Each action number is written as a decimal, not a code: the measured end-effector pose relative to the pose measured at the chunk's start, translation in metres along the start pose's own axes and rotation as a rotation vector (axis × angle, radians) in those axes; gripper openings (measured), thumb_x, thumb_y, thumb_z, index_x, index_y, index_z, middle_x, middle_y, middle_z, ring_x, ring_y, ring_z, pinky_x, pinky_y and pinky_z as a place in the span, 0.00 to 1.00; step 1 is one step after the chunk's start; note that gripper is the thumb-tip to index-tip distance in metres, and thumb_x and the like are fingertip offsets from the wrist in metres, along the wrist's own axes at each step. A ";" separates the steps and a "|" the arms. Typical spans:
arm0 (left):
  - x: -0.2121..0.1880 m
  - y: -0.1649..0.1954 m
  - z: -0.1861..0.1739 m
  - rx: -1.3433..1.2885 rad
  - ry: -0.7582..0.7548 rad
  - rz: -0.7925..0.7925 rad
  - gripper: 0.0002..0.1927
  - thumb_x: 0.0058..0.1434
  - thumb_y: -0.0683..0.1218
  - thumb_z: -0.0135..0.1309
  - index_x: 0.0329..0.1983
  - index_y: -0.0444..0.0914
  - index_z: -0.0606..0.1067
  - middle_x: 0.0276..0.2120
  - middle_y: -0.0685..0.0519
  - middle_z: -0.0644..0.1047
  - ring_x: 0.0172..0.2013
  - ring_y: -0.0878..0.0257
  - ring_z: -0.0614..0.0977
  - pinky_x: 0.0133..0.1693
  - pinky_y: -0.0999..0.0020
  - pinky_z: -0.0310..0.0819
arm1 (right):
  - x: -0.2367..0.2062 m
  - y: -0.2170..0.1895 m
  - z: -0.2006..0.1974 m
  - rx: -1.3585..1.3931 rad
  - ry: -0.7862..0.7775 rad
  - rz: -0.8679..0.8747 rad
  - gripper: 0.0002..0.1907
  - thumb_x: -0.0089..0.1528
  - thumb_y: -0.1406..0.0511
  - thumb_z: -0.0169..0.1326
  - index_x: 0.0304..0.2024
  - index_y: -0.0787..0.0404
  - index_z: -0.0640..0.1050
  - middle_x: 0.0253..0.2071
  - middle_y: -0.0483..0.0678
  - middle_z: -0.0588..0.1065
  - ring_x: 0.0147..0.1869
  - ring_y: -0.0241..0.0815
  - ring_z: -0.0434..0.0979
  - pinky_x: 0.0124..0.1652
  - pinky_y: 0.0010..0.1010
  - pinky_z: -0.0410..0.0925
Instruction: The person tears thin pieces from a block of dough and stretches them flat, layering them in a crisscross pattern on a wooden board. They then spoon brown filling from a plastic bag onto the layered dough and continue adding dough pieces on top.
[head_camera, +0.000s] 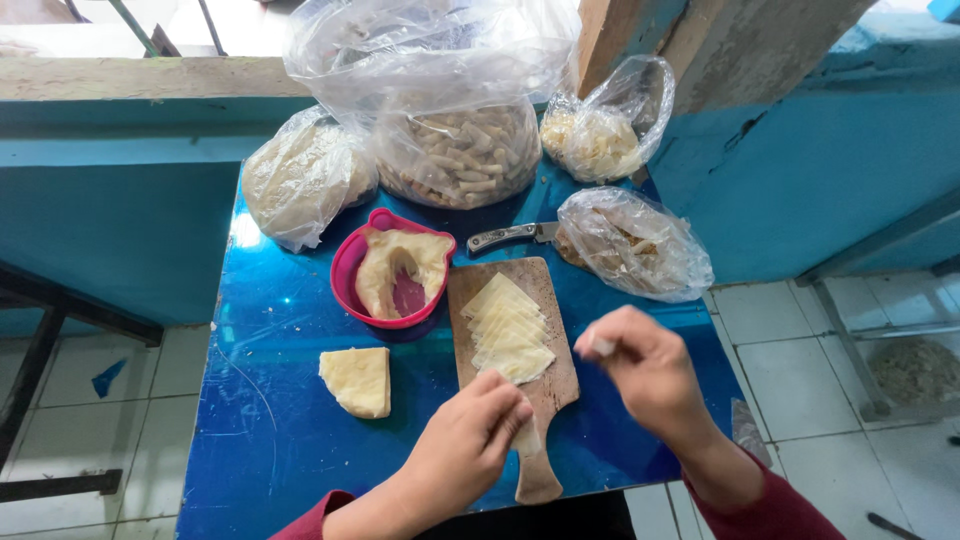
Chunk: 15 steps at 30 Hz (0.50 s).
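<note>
A board (545, 380) lies near the middle of the desk (270, 450), its handle toward the person, with a row of slices (508, 328) on it. Left of the board sits a bowl (345, 275) holding dough (400, 262); before the bowl lies a wedge (357, 381). Behind the board lies a knife (505, 237). Four bags (465, 150) stand along the back and right. Both hands hover over the board's near end, left hand (470, 445) beside right hand (645, 370).

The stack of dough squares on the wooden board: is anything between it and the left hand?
Nothing visible stands between them. The left hand is at the near end of the stack of dough squares on the wooden board, fingers on a piece of dough. The right hand is off to the side, pinching a small bit.
</note>
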<state>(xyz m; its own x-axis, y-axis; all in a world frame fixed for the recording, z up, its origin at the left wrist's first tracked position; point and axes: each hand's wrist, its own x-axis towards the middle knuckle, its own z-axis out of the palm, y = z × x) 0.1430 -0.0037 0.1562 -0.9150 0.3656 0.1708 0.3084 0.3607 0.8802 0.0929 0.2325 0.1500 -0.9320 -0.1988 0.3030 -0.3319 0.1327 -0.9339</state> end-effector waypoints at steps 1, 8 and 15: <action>0.003 -0.003 0.002 -0.055 0.034 -0.058 0.09 0.67 0.46 0.54 0.37 0.36 0.77 0.33 0.48 0.74 0.35 0.53 0.78 0.37 0.63 0.73 | -0.006 -0.009 -0.002 0.015 -0.136 0.006 0.10 0.60 0.78 0.59 0.43 0.66 0.81 0.38 0.49 0.79 0.42 0.36 0.80 0.42 0.28 0.74; 0.022 -0.037 0.021 -0.445 0.033 -0.080 0.13 0.69 0.47 0.54 0.47 0.35 0.81 0.37 0.53 0.79 0.41 0.66 0.79 0.45 0.71 0.72 | -0.008 -0.042 0.019 -0.505 -0.152 -0.451 0.18 0.54 0.76 0.61 0.46 0.62 0.82 0.37 0.49 0.76 0.40 0.46 0.79 0.38 0.29 0.72; 0.032 -0.050 0.012 -0.555 0.061 -0.200 0.19 0.75 0.48 0.46 0.58 0.35 0.81 0.39 0.55 0.76 0.41 0.68 0.72 0.46 0.73 0.67 | 0.042 -0.034 0.004 -0.592 -0.086 -0.444 0.15 0.55 0.80 0.51 0.44 0.65 0.75 0.40 0.57 0.76 0.45 0.56 0.81 0.43 0.39 0.74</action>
<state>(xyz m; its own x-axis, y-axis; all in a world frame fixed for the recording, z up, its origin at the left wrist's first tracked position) 0.1020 0.0005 0.1125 -0.9598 0.2806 -0.0114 -0.0386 -0.0914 0.9951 0.0656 0.2159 0.1939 -0.6855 -0.4276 0.5892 -0.7200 0.5187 -0.4612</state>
